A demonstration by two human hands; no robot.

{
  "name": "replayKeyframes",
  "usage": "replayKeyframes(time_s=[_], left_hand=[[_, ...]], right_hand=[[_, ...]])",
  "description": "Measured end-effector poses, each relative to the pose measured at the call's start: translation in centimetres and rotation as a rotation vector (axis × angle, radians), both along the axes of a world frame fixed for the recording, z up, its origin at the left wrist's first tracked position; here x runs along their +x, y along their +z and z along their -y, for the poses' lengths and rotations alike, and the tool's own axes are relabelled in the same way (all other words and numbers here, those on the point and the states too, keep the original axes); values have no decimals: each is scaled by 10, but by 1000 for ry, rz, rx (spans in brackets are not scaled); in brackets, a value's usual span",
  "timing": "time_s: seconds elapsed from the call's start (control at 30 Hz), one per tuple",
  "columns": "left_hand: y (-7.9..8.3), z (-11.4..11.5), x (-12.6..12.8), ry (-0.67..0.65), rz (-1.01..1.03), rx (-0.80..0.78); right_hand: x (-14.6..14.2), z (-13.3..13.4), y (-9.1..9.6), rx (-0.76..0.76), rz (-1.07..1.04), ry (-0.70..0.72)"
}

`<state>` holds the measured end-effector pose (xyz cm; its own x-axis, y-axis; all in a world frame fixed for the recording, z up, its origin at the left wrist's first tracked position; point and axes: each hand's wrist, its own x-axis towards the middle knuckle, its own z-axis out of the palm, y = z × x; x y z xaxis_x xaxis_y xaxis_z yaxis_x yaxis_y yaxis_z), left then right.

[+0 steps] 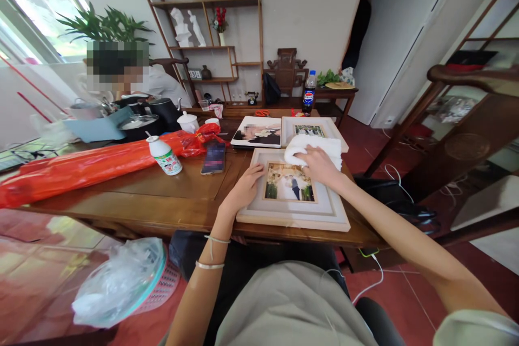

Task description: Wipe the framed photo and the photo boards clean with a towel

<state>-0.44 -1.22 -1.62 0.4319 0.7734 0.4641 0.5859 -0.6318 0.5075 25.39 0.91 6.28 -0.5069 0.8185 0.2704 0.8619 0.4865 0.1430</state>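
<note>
A framed photo (290,181) in a pale wooden frame lies flat at the table's near edge, with a wide white mat around the picture. My left hand (248,186) rests on its left side, fingers stretched over the frame's edge. At the upper right corner of the frame, my right hand (318,164) presses on a folded white cloth (314,146), gripping it with bent fingers. The cloth partly covers a second framed photo (330,128) lying behind. Left of that one is a photo album or print (257,132) showing a person in dark clothes.
On the wooden table (182,194) lie a phone (213,158), a white bottle with a straw (164,155) and a long red plastic-wrapped bundle (101,159). A cola bottle (309,92) stands behind. Another person sits at the far left. A bagged basket (158,286) is on the floor.
</note>
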Motion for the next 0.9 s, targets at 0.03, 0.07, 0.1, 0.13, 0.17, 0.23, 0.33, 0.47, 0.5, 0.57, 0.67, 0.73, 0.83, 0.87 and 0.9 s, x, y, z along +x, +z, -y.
replayKeyframes(time_s=[0.03, 0.07, 0.1, 0.13, 0.17, 0.23, 0.33, 0.47, 0.5, 0.57, 0.67, 0.73, 0.83, 0.87, 0.9], left_hand=[[0, 0, 0, 2, 3, 1], [0, 0, 1, 3, 4, 3], [1, 0, 1, 6, -1, 5], [1, 0, 2, 9, -9, 5], [1, 0, 2, 14, -20, 2], [2, 0, 3, 25, -40, -9], [3, 1, 3, 36, -43, -14], [3, 2, 2, 31, -19, -12], [3, 2, 2, 25, -16, -14], [3, 1, 1, 12, -18, -12], [1, 0, 1, 16, -22, 0], [0, -1, 1, 27, -20, 6], [-1, -1, 1, 32, -14, 10], [0, -1, 1, 28, -14, 11], [1, -1, 2, 22, -15, 13]], right_hand=[[-7, 3, 0, -29, 11, 26], [-14, 10, -1, -60, 15, 65], [-21, 21, -1, -90, 11, 112], [-27, 34, -1, -120, 3, 166], [-32, 50, 0, -148, -6, 221], [-37, 85, 5, -202, -15, 311], [-35, 131, 20, -290, -32, 385], [-21, 144, 33, -367, -8, 304], [-17, 137, 32, -348, 18, 249], [-8, 114, 24, -271, 73, 112], [3, 68, 11, -144, 102, -42], [8, 38, 6, -85, 82, -53], [1, 5, 4, -25, 16, 51], [-5, -3, 3, -10, -8, 114], [-13, -9, 3, 0, -24, 184]])
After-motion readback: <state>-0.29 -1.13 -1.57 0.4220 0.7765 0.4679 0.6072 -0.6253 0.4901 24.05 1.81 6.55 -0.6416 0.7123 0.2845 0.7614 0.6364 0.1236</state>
